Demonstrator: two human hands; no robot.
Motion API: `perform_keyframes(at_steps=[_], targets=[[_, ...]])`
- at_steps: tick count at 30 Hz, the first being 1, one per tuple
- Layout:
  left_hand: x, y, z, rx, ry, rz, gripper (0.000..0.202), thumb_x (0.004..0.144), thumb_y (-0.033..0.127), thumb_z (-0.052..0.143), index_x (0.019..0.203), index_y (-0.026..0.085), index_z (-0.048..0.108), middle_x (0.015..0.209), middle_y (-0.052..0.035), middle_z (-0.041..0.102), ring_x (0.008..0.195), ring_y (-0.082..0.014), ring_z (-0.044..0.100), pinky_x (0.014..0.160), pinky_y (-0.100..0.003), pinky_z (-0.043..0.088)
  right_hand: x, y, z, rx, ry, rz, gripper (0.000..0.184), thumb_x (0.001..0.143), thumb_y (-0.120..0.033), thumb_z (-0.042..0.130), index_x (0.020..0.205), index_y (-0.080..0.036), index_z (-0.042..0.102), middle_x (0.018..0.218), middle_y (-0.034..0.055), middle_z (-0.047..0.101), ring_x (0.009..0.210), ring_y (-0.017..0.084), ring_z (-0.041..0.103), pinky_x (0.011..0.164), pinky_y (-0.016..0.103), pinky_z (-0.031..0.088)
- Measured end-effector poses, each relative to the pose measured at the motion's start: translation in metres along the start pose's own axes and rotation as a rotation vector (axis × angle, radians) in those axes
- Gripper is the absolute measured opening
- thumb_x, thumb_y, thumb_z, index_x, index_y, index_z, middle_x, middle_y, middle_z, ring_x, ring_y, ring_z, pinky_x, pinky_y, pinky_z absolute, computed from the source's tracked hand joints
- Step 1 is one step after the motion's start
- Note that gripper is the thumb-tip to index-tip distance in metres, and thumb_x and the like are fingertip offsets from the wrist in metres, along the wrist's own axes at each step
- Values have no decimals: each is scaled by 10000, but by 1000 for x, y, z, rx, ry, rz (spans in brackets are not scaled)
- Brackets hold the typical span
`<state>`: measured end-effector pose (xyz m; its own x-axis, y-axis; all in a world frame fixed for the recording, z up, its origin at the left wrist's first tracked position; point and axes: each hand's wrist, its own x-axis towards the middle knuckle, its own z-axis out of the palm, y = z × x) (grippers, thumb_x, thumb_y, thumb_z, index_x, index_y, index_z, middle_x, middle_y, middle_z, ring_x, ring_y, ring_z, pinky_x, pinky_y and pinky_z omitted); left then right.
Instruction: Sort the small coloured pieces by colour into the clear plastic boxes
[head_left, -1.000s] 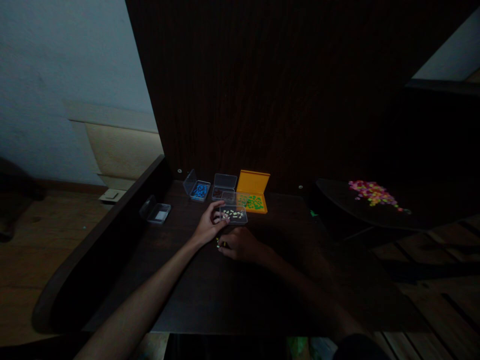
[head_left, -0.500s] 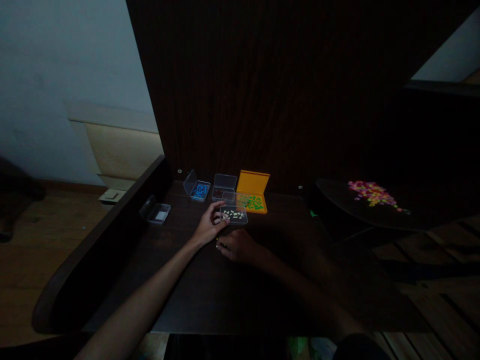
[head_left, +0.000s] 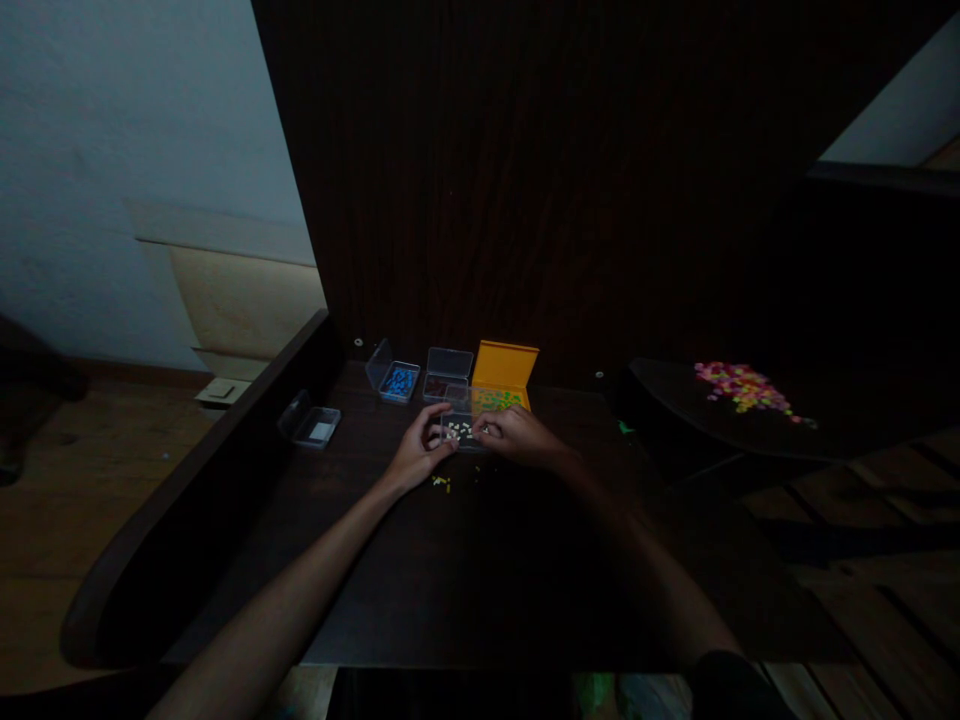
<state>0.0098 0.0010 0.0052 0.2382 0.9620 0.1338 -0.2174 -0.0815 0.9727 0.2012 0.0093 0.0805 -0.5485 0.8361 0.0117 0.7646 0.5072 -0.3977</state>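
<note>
Head view: dim, looking down over dark desk, tall dark panel at back, pale wall off to left
Left grip: closed on left end of clear box, thumb at near corner, fingers toward far side
Right grip: over right part of same clear box, fingertips bunched close to cream pieces; cannot tell if pinching one
Clear box: on desk between both hands, lid open toward back, cream pieces scattered inside
Loose bits: yellow and whitish, on desk just in front of left grip, a few tiny ones farther right
Yellow box: behind clear box, lid upright, green pieces inside, partly covered by right grip
Middle box: clear, just left of yellow box, lid raised, contents dark reddish, too dim to make out
Blue pieces: in another clear case, left of middle box, lid tipped left
Small case: far left on desk, open, white patch inside
Bright pile: pink, yellow and orange, well apart to right on dark ledge
</note>
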Motion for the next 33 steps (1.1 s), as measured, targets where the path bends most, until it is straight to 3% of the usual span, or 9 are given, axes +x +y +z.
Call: perform_keyframes(at_steps=[11, 20, 33], targets=[[1, -3, -2, -22, -40, -17, 556, 662, 188, 705, 1180, 205, 505, 1277, -89, 501, 877, -128, 583, 767, -260, 492, 20, 8, 9, -133, -133, -117, 190, 855, -241, 542, 917, -191, 715, 766, 28, 689, 668, 129, 555, 604, 222, 305], [1, -3, -2, -21, -51, -8, 542, 665, 196, 708, 1170, 203, 510, 1256, -87, 518, 884, -134, 597, 794, -276, 493, 21, 3, 9, -256, -137, -89, 228, 874, -269, 509, 885, -214, 730, 814, 50, 713, 753, 162, 606, 624, 237, 326], [1, -2, -2, -3, -37, -1, 535, 673, 195, 702, 1175, 197, 516, 1264, -93, 529, 866, -124, 590, 766, -253, 488, 17, 2, 10, -213, -116, -110, 317, 829, -186, 523, 1043, -315, 718, 756, 14, 707, 667, 143, 559, 617, 234, 317]])
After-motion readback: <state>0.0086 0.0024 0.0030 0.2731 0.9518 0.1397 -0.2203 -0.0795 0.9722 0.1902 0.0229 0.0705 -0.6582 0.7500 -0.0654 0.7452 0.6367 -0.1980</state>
